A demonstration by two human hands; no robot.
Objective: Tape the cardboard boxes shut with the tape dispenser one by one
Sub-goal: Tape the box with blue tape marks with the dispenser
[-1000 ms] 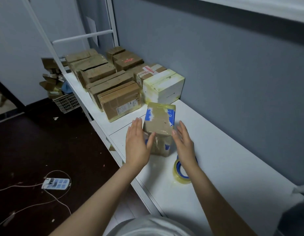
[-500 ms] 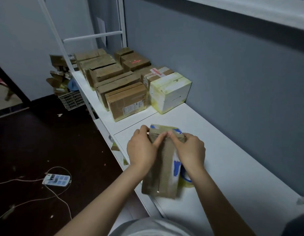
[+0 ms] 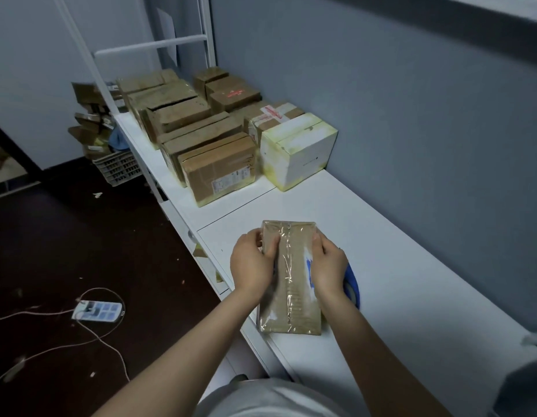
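Small cardboard box (image 3: pixel 291 296) lies flat on the white desk (image 3: pixel 411 296), long axis pointing away from the person and near end close to the front edge. Left hand (image 3: pixel 252 263) and right hand (image 3: pixel 327 263) each clamp a long side of its far half, fingers curled over the edges, left thumb on the top face. A clear tape strip runs lengthwise down the centre seam and looks wrinkled in places. My read: this is the seat-the-tape step. Keep the box flat on the desk, rub thumbs from mid-seam out to both ends, fold the tails over the end edges, and don't let it slide toward the front edge. The blue-cored tape roll (image 3: pixel 353 284) sits just right of the box, partly hidden by the right wrist. No dispenser body is visible, so I can't tell if there is one. Counts: 1 box in hand, 1 tape roll, 1 white box (image 3: pixel 300 149), and roughly 9 brown boxes (image 3: pixel 219 167) packed tight beside it at the far end; edges overlap, so the count isn't exact. On the floor: 1 basket (image 3: pixel 119 170) under loose cardboard, 1 power strip (image 3: pixel 97 311).
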